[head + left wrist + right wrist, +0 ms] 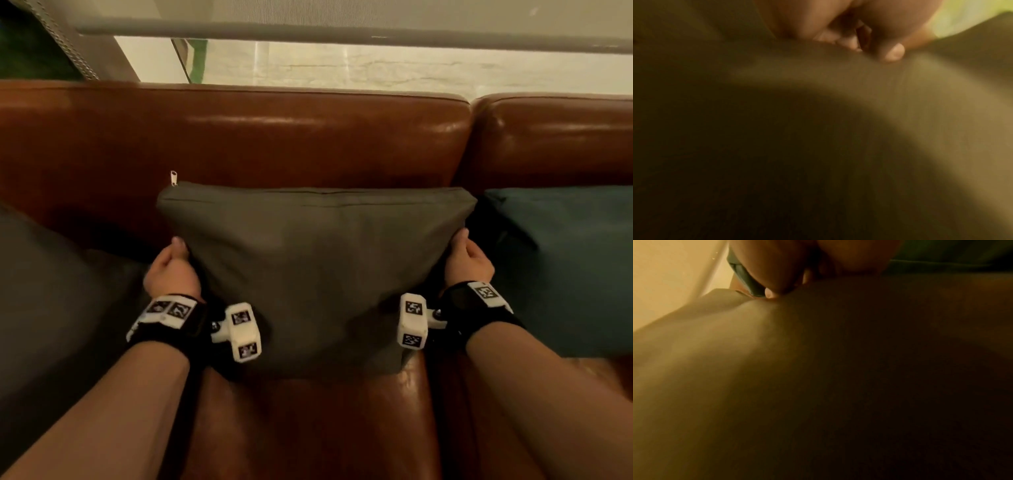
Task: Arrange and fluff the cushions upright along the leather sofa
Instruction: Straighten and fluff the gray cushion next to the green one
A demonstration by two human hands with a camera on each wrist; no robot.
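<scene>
A grey-green cushion [308, 267] stands upright against the backrest of the brown leather sofa [239, 144], its zipper pull at the top left corner. My left hand [173, 263] grips its left edge with curled fingers and my right hand [467, 258] grips its right edge. In the left wrist view the left hand [869, 47] pinches the cushion fabric [859, 84]. The right wrist view shows the right hand [785, 290] pressed into the same fabric [756, 340]. A teal cushion [565, 260] stands to the right and a dark grey cushion [51, 294] lies to the left.
The sofa seat [308, 421] shows below the held cushion. A seam splits the backrest into two sections on the right [469, 137]. Behind the sofa runs a grey rail [342, 34] above a pale wall.
</scene>
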